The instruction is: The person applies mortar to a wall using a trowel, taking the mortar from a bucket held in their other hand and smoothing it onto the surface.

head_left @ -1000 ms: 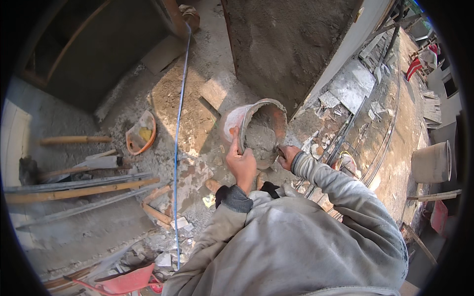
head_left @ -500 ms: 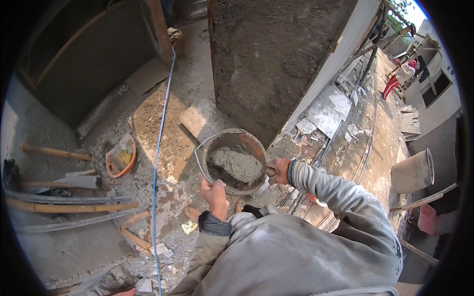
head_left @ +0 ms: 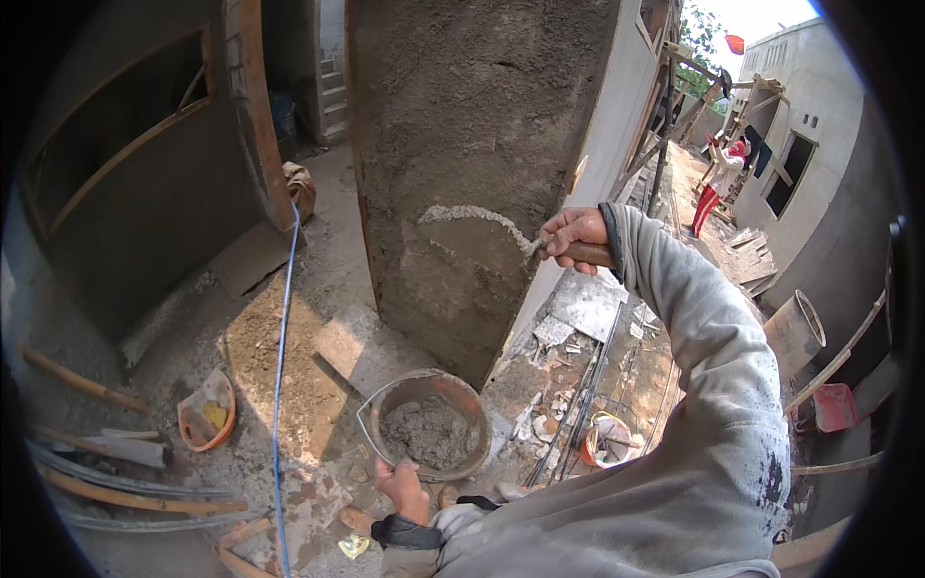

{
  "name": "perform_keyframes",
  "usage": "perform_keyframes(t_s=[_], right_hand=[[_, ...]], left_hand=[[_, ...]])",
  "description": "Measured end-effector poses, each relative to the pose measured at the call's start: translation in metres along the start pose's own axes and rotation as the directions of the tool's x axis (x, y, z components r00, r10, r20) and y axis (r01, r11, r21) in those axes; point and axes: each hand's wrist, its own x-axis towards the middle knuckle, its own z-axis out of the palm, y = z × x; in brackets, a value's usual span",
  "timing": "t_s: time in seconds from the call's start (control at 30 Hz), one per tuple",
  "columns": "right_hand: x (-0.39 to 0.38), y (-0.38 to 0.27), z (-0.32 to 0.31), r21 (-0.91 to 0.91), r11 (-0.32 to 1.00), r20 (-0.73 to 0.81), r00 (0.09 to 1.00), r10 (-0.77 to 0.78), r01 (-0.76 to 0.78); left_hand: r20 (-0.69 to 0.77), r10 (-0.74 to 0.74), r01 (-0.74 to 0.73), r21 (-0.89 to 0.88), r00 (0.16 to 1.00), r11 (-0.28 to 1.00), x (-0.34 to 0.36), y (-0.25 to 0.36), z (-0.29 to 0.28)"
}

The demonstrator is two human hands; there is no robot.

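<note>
My right hand (head_left: 576,234) is closed around the wooden handle of a trowel (head_left: 593,254), raised in front of a rough, mortar-covered wall (head_left: 482,106). A lighter ridge of wet mortar (head_left: 472,213) curves along the blade's upper edge. The blade blends with the wall, and whether it touches cannot be made out. Below, my left hand (head_left: 403,489) grips the near left rim of a round bucket (head_left: 485,430), partly hidden by my fingers. Grey mortar (head_left: 427,431) lies inside it, and its wire handle hangs over the left side.
A blue hose (head_left: 279,376) runs along the floor at left, past an orange tub (head_left: 206,424) and poles (head_left: 145,491). At right are another orange bucket (head_left: 609,438), rods and rubble, and a large pail (head_left: 793,334). Another person (head_left: 714,188) stands far right.
My right hand has risen from the bucket to the wall, bringing the trowel with mortar. My left hand stays on the bucket's rim. The view has tilted up.
</note>
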Motion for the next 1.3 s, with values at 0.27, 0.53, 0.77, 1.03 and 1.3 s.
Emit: perform_keyframes(t_s=[0.27, 0.53, 0.77, 1.03, 1.3], right_hand=[[-0.104, -0.084, -0.037, -0.698, 0.693, -0.56, 0.74, -0.373, -0.179], [0.059, 0.142, 0.173, -0.983, 0.133, -0.143, 0.982, -0.125, -0.126], [0.049, 0.159, 0.219, -0.84, 0.516, -0.334, 0.91, -0.244, -0.17], [0.113, 0.237, 0.267, -0.426, 0.853, -0.214, 0.883, -0.418, 0.301], [0.1, 0.219, 0.228, -0.371, 0.875, -0.142, 0.912, -0.385, 0.312]], left_hand=[[0.025, 0.002, -0.004, 0.049, 1.0, 0.999, 0.003, 0.003, -0.003], [0.15, 0.053, -0.076, 0.154, 0.987, 0.985, -0.007, 0.02, 0.025], [0.271, 0.257, -0.319, 0.216, 0.928, 0.923, 0.003, 0.034, 0.052], [0.38, 0.351, -0.48, 0.33, 0.856, 0.813, -0.015, 0.077, 0.058], [0.177, 0.157, -0.174, 0.086, 0.972, 0.981, 0.006, 0.044, 0.036]])
